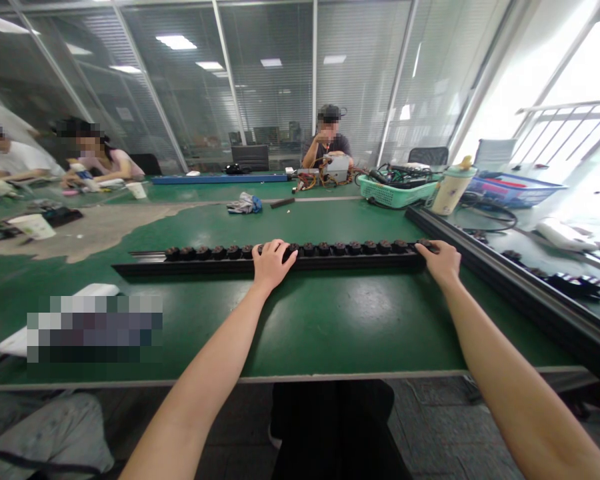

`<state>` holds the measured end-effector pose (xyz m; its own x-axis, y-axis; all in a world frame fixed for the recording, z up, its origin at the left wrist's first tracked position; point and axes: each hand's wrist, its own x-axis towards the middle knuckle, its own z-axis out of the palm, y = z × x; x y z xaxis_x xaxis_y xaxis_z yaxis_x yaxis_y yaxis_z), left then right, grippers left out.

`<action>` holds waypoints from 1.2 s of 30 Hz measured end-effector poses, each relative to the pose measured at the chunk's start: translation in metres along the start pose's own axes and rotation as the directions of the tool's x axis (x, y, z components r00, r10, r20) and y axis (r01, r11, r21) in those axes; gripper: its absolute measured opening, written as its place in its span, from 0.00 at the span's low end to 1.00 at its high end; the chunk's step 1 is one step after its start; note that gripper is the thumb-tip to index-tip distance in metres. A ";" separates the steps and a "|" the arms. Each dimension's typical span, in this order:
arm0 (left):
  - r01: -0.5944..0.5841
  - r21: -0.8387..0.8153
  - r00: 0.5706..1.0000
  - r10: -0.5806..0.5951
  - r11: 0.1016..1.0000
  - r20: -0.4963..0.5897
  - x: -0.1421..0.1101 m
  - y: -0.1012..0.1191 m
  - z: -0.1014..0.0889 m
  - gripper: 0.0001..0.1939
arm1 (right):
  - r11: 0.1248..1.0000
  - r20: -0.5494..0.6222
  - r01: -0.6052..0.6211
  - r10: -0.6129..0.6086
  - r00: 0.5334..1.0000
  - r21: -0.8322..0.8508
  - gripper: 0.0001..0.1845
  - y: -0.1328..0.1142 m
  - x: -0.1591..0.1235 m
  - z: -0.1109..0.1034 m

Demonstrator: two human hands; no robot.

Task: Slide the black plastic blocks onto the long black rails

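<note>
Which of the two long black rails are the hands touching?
The crosswise rail, lined with small round pieces: the left hand and right hand are both on it. The slanting rail at the right is untouched.

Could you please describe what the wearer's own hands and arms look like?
The left hand and right hand are ungloved, with no ring or watch visible. The left forearm and right forearm are bare, with no sleeves, bands or cables showing in view.

Left hand (275, 263) and right hand (441, 260) both on black rail (210, 268), lying flat on green surface (350, 327).
</note>
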<state>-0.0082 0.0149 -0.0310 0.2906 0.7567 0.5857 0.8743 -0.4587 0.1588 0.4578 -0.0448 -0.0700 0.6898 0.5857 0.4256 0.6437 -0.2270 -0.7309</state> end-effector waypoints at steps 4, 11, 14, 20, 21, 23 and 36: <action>0.000 -0.009 1.000 0.000 1.000 0.001 0.000 0.000 -0.001 0.19 | 1.000 -0.022 -0.020 0.020 1.000 -0.005 0.21 0.002 0.002 -0.003; 0.008 -0.004 1.000 -0.008 1.000 0.015 -0.001 0.002 -0.003 0.19 | 1.000 -0.023 -0.001 0.001 1.000 -0.004 0.21 0.006 0.004 -0.006; 0.008 -0.004 1.000 -0.008 1.000 0.014 0.000 0.002 -0.003 0.19 | 1.000 -0.030 -0.012 0.012 0.999 -0.010 0.21 0.005 0.003 -0.007; -0.002 0.002 1.000 0.002 1.000 -0.003 0.000 0.001 -0.002 0.18 | 0.996 -0.026 -0.083 0.082 0.996 -0.029 0.21 0.002 0.001 -0.008; -0.002 0.002 1.000 0.003 1.000 -0.003 0.000 0.001 -0.002 0.18 | 0.996 -0.035 -0.088 0.087 0.996 -0.023 0.22 0.002 0.001 -0.008; -0.001 0.002 1.000 0.001 1.000 0.000 0.000 0.001 -0.002 0.18 | 0.995 -0.061 -0.098 0.097 0.993 -0.023 0.22 0.003 0.002 -0.010; 0.004 -0.014 1.000 -0.004 1.000 0.006 0.000 0.000 -0.001 0.18 | 0.983 -0.112 -0.116 0.100 0.989 -0.145 0.24 0.023 0.009 -0.011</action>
<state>-0.0086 0.0140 -0.0301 0.2893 0.7614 0.5801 0.8702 -0.4618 0.1721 0.4824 -0.0531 -0.0768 0.7834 0.4695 0.4072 0.6007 -0.4041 -0.6898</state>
